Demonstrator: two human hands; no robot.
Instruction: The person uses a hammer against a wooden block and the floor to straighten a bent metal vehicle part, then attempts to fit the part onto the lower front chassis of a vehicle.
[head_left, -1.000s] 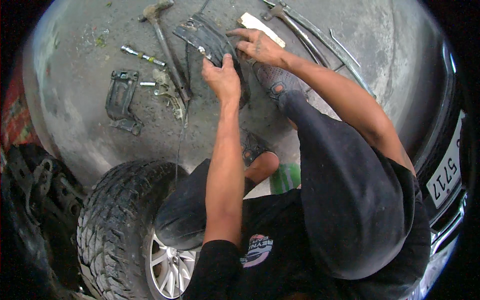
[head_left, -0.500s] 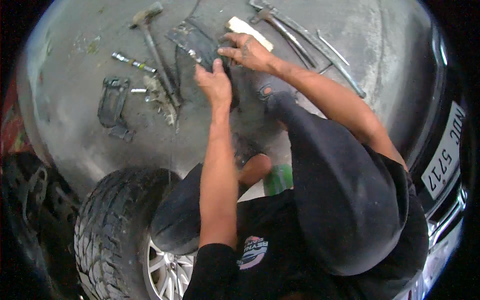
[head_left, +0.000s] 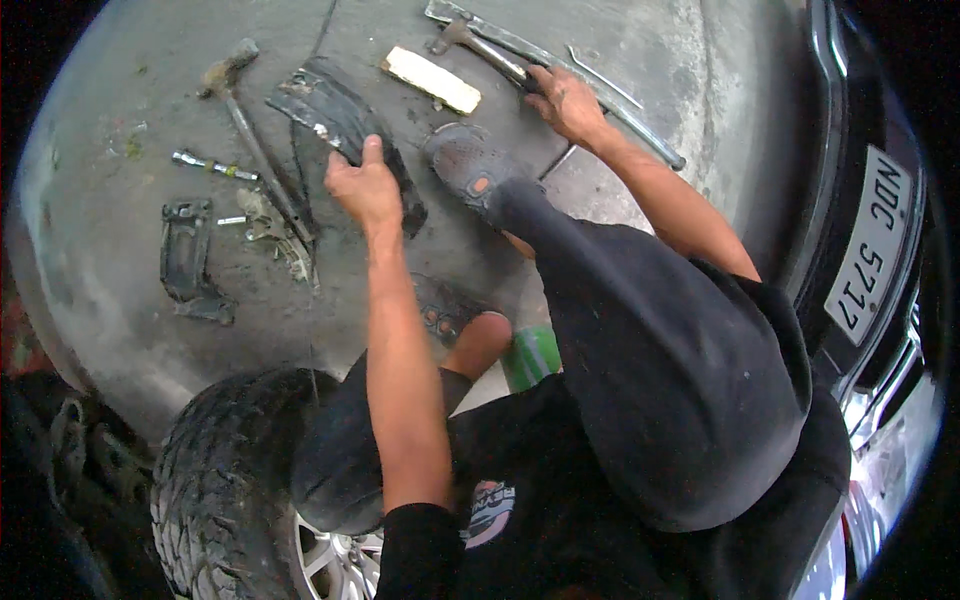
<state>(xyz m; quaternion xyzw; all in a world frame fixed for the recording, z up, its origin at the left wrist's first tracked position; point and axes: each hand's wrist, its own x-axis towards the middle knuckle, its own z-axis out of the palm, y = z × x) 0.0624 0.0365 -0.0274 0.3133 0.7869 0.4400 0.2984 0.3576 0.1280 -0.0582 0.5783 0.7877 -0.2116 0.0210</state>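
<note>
My left hand point(head_left: 368, 192) is closed on the near edge of a dark, curved metal plate point(head_left: 335, 105), thumb on top; the plate has a worn, shiny patch along one side. Off to the right, my right hand point(head_left: 568, 105) has its fingers around the handle of a hammer point(head_left: 492, 48), whose head points away to the far left. A long metal bar point(head_left: 640, 135) runs past that hand on the floor, and a thin rod point(head_left: 605, 78) lies beyond it. Between the plate and the hammer rests a pale wooden block point(head_left: 432, 80).
Left on the floor are another hammer point(head_left: 255, 140), a socket extension point(head_left: 215, 166), a small socket point(head_left: 232, 220), a dirty metal part point(head_left: 270, 232) and a black bracket point(head_left: 188, 262). A tyre point(head_left: 225, 480) lies near left; a car bumper point(head_left: 800, 220) stands at right.
My right hand has left the plate and moved right onto the hammer's handle. My left hand still holds the plate. The whole view has shifted, so floor things appear further left.
</note>
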